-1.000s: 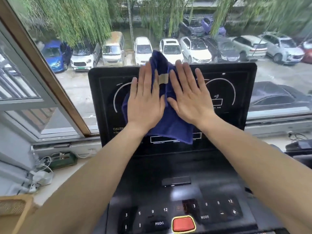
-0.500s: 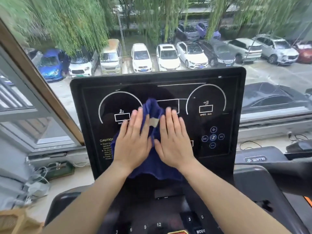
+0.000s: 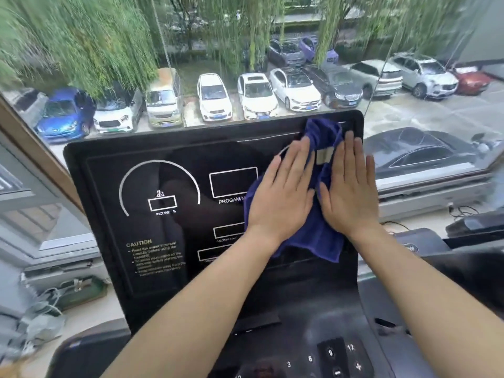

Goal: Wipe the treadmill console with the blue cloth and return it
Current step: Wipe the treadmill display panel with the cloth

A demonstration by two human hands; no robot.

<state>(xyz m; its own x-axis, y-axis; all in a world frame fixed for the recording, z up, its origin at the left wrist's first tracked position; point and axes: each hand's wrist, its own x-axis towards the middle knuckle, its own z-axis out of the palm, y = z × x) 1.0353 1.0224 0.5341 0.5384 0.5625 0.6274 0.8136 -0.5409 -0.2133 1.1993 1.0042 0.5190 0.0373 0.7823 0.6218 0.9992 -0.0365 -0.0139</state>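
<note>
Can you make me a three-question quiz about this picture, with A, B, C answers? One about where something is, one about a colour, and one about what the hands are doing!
1. Where on the treadmill console is the cloth?
A. right side
B. left side
C. on the number keys

2. What colour is the cloth?
A. red
B. blue
C. yellow

3. How are the hands on the cloth?
A. clenched in fists
B. pinching one corner
C. flat, palms down

Answers:
1 A, the cloth covers the right part of the screen, up to its top corner.
2 B, it is deep blue.
3 C, the left hand and right hand lie open, fingers straight, pressing it against the panel.
</note>
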